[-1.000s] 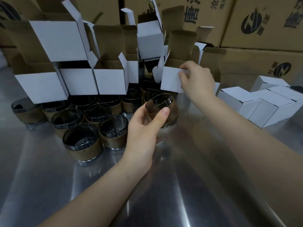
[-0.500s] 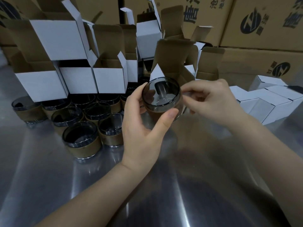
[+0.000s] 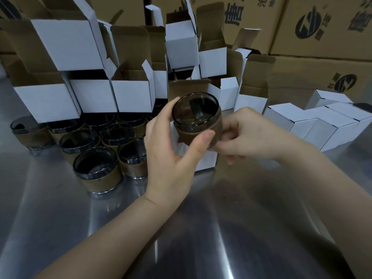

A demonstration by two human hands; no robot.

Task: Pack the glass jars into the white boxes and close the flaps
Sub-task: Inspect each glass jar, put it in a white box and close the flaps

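My left hand [image 3: 171, 158] grips a smoky glass jar [image 3: 196, 115] with a brown sleeve, held off the table and tilted with its mouth toward me. Right behind and under it is an open white box [image 3: 205, 161], its brown top flap standing up behind the jar. My right hand [image 3: 247, 133] pinches this box at the jar's right side. The jar's base sits at the box's mouth; how far in it is, I cannot tell. Several more jars [image 3: 94, 166] stand grouped at the left.
Open white boxes [image 3: 132, 95] are stacked at the back left and centre. Closed white boxes [image 3: 314, 127] lie in a row at the right. Large brown cartons [image 3: 322, 63] wall off the back. The shiny metal table [image 3: 201, 228] stretches toward me.
My right hand pulled a white box out of the pile toward me. My left hand lifted the jar and brought it to that box's mouth.
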